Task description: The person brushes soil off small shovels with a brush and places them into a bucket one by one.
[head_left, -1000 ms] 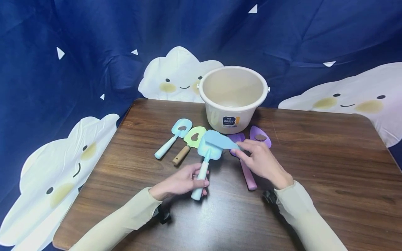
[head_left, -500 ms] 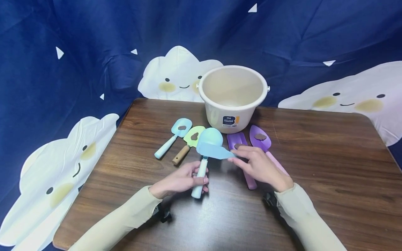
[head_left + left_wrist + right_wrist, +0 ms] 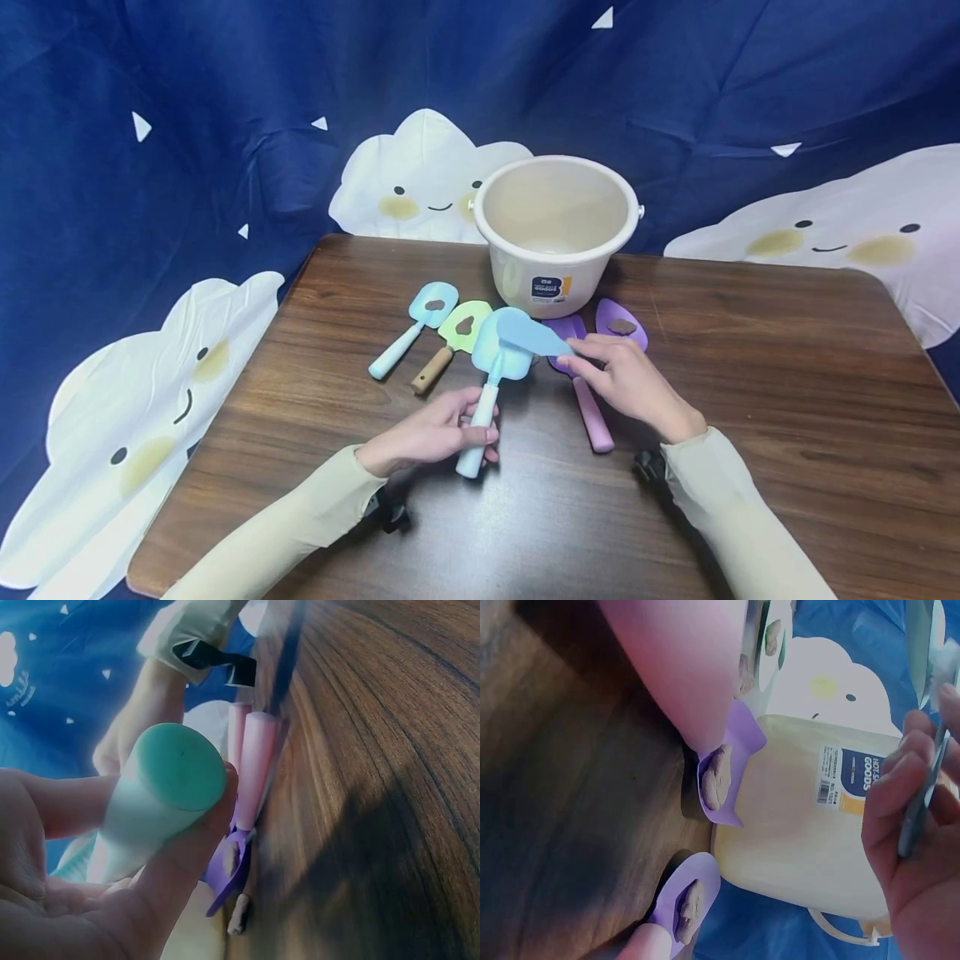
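Note:
My left hand point(image 3: 431, 429) grips the pale handle of a light blue garden trowel point(image 3: 516, 363), its blade pointing away over the table. The left wrist view shows the handle's green butt end point(image 3: 180, 766) between thumb and fingers. With thumb and fingertips my right hand point(image 3: 630, 385) pinches the narrow end of a flat light blue piece point(image 3: 531, 335), which lies across the trowel's blade. Its exact kind I cannot tell; the right wrist view shows it nearly edge-on, with something whitish point(image 3: 943, 671) beside it. Part of the blade is hidden under it.
Left of the blade lie a blue trowel point(image 3: 392, 354) and a green trowel with wooden handle point(image 3: 432, 372). To the right are two purple trowels, one half hidden point(image 3: 592, 417), another point(image 3: 633, 325) farther right. Brown lumps sit on their blades. A whitish bucket point(image 3: 517, 283) stands behind.
The flat blue piece slid down the trowel's blade toward the handle, then back up toward the far end. My right hand moved with it; the left hand stayed nearly still.

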The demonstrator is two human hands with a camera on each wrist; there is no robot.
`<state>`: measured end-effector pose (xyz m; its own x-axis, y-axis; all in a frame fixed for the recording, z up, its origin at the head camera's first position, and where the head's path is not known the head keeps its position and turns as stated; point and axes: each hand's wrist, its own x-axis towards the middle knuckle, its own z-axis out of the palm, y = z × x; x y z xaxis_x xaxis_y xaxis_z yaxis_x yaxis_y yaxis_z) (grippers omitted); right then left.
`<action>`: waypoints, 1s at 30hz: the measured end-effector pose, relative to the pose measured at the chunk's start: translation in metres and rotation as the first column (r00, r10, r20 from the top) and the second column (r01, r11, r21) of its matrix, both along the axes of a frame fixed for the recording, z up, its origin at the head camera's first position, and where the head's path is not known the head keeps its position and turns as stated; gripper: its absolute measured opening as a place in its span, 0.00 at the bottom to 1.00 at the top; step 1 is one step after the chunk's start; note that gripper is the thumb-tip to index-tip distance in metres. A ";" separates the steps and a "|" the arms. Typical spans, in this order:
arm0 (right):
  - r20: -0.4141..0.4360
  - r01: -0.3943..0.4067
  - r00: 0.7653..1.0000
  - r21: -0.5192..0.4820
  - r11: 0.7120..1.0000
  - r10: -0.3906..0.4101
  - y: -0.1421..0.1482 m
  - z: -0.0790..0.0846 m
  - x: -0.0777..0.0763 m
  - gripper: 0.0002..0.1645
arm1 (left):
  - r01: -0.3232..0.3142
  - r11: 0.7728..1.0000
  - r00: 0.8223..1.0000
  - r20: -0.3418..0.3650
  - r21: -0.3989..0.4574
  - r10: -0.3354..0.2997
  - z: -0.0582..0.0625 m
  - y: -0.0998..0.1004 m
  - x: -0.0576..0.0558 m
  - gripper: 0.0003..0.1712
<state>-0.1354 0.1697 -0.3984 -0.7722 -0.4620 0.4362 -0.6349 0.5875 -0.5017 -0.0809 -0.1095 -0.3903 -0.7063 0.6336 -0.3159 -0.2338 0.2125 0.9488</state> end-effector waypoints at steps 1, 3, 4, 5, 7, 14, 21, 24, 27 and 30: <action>-0.011 0.018 1.000 0.000 1.000 -0.018 0.000 0.000 -0.001 0.14 | 0.001 1.000 1.000 -0.002 -0.004 -0.001 0.000 0.000 0.001 0.16; -0.037 0.047 0.998 -0.004 0.999 -0.048 0.000 0.001 -0.003 0.12 | 0.004 1.000 1.000 -0.009 -0.008 -0.004 0.000 -0.001 0.002 0.14; -0.046 0.061 0.997 -0.009 0.998 -0.061 0.000 0.001 -0.004 0.12 | 0.005 1.000 1.000 -0.011 -0.009 -0.005 0.000 -0.001 0.002 0.13; -0.048 0.073 0.996 -0.014 0.997 -0.073 0.000 0.002 -0.005 0.11 | 0.003 1.000 1.000 -0.011 -0.009 -0.003 0.000 -0.001 0.003 0.12; -0.053 0.096 0.994 -0.020 0.995 -0.097 0.000 0.003 -0.005 0.12 | 0.002 1.000 1.000 -0.012 -0.010 -0.002 0.000 -0.001 0.003 0.12; -0.008 0.171 0.985 -0.011 0.985 -0.171 -0.003 0.010 -0.003 0.16 | 0.003 0.999 1.000 -0.011 -0.035 -0.003 -0.002 0.000 0.004 0.15; -0.048 0.071 0.997 0.047 0.996 -0.068 -0.016 0.020 0.011 0.09 | -0.006 0.996 0.999 -0.052 -0.087 0.001 -0.002 0.002 0.003 0.15; -0.068 -0.002 0.998 0.073 0.997 0.007 -0.024 0.024 0.020 0.10 | -0.004 0.995 0.998 -0.062 -0.098 -0.002 -0.002 0.002 0.003 0.15; -0.094 -0.054 0.993 0.118 0.992 0.066 -0.029 0.024 0.025 0.12 | -0.001 0.995 0.998 -0.069 -0.104 -0.006 -0.003 0.002 0.002 0.15; -0.105 -0.068 0.991 0.170 0.983 0.087 -0.031 0.023 0.029 0.15 | 0.000 0.994 0.997 -0.072 -0.105 -0.008 -0.004 0.003 0.002 0.15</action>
<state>-0.1069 0.1387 -0.3757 -0.6819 -0.5915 0.4303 -0.7284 0.6031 -0.3252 -0.0786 -0.1069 -0.3942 -0.7273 0.6022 -0.3292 -0.1644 0.3129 0.9355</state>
